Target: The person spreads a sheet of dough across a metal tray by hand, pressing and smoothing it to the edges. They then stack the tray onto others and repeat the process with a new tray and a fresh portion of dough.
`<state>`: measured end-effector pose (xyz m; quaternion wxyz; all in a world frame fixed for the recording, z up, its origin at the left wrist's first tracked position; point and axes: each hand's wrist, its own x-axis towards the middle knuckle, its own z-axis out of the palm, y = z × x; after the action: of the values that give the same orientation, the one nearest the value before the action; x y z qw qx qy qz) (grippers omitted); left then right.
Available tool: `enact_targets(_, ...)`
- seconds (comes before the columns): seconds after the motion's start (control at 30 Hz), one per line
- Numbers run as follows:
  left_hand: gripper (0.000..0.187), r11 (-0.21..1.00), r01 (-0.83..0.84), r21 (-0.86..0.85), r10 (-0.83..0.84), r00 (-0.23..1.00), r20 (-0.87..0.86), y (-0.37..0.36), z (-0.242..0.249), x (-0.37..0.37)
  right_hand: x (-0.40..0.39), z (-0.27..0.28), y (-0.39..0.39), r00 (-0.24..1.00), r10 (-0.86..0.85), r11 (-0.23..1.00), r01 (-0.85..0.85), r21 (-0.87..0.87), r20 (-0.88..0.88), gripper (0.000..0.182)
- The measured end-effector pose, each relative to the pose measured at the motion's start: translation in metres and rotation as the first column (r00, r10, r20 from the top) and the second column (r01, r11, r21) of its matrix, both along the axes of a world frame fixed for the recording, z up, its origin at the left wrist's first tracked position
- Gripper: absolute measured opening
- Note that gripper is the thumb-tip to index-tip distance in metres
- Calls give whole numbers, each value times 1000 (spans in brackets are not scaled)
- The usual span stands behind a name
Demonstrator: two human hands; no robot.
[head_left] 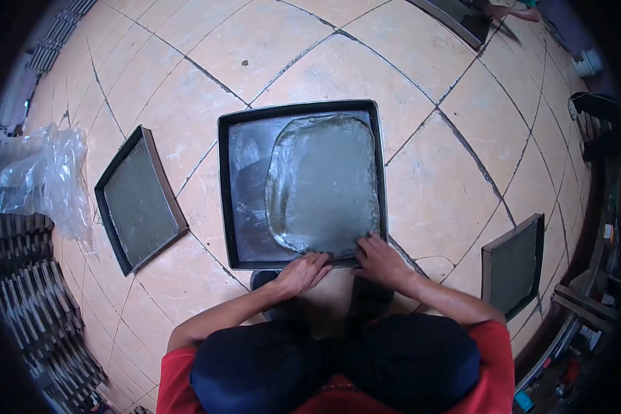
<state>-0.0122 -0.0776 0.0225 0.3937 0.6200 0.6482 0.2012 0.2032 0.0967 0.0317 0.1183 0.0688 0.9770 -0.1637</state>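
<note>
A square metal tray (252, 186) with dark raised walls lies on the floor before me. In it rests a thick, shiny, grey-green dough-like slab (328, 183), against the right wall, with bare metal showing at the left. My left hand (302, 272) reaches over the near wall, its fingers closed together on the slab's near edge. To its right, my right hand (383, 261) has its curled fingers on the slab's near right corner. The fingertips of both hands are partly hidden at that edge.
Similar filled trays stand on the tiled floor (435, 186): a left tray (141, 203) and a right tray (514, 269). Clear plastic (55, 172) lies at far left above stacked dark trays (41, 303). At top right, another person's hand (504, 12) touches a tray (452, 17).
</note>
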Motion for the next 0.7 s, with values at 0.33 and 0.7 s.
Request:
enact_targets(0.33,38,975,111,-190,-84,986,147,13,13,-32,-15,-38,-27,993,-88,958,62,-281,-82,32)
enact_targets(0.7,47,982,-50,184,179,562,-808,43,-27,-209,-30,17,187,503,-556,557,816,151,-662,41)
